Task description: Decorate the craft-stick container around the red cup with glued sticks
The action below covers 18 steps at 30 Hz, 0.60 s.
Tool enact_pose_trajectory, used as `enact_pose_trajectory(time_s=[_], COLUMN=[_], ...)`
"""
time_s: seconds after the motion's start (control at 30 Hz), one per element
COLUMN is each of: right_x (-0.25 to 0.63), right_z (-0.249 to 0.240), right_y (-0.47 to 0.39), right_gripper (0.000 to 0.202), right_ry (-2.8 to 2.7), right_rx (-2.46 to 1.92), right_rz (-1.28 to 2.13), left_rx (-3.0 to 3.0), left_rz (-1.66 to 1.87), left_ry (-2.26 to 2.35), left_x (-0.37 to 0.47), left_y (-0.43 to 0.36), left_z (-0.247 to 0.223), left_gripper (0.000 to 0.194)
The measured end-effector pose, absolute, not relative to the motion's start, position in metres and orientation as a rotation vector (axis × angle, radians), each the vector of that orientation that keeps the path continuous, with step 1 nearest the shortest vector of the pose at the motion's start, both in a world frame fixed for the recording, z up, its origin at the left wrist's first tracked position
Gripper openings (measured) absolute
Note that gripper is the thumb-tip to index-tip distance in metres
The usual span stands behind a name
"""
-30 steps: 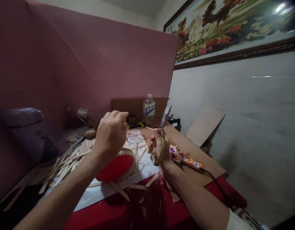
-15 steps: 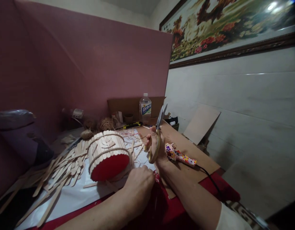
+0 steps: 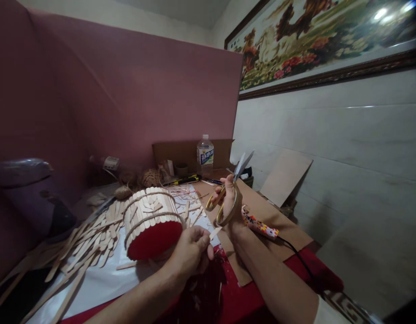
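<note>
My right hand (image 3: 230, 202) is wrapped round the gold handles of a pair of scissors (image 3: 242, 166), whose blades point up and stand apart. Lower and to the left, my left hand (image 3: 194, 249) pinches a small pale wood piece (image 3: 215, 232) between thumb and finger. Beside that hand a drum-shaped container (image 3: 150, 220) lies on its side, covered in wooden craft sticks, with two rope bands and a red end facing me. Small wood pieces are fixed on its upper side. Behind my right wrist lies a flower-patterned tool (image 3: 260, 226) with a black cord, partly hidden.
Loose craft sticks (image 3: 93, 238) are heaped on white sheeting at the left. A yellow-black utility knife (image 3: 186, 180), a twine ball (image 3: 152, 177) and a plastic bottle (image 3: 205, 155) stand or lie at the back. Cardboard (image 3: 275, 216) covers the table's right side.
My left hand has turned and opened out a little, so the pinched wood piece now shows. The right hand with the scissors has shifted right and tilted, blades leaning rightward.
</note>
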State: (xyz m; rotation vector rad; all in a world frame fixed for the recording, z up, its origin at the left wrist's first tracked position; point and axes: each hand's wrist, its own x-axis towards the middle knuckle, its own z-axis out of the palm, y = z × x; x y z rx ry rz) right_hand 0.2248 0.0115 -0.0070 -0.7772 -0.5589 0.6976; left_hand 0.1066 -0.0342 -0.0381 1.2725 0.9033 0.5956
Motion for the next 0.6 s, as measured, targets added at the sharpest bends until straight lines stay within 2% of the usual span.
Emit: enact_pose_trajectory(time_s=[0.3,0.6], right_x=[0.230,0.226], right_z=[0.000,0.000], right_y=[0.011,0.008], right_gripper=[0.057,0.050], right_ry=[-0.488,-0.510], right_rx=[-0.757,-0.730], right_rz=[0.698,0.700], left_rx=[1.265,2.272], left_rz=[0.638,0.587], left_ry=[0.874,1.195], left_x=[0.105,0.097], left_y=[-0.035,-0.046], left_z=[-0.036,-0.038], left_gripper=[0.005,0.023])
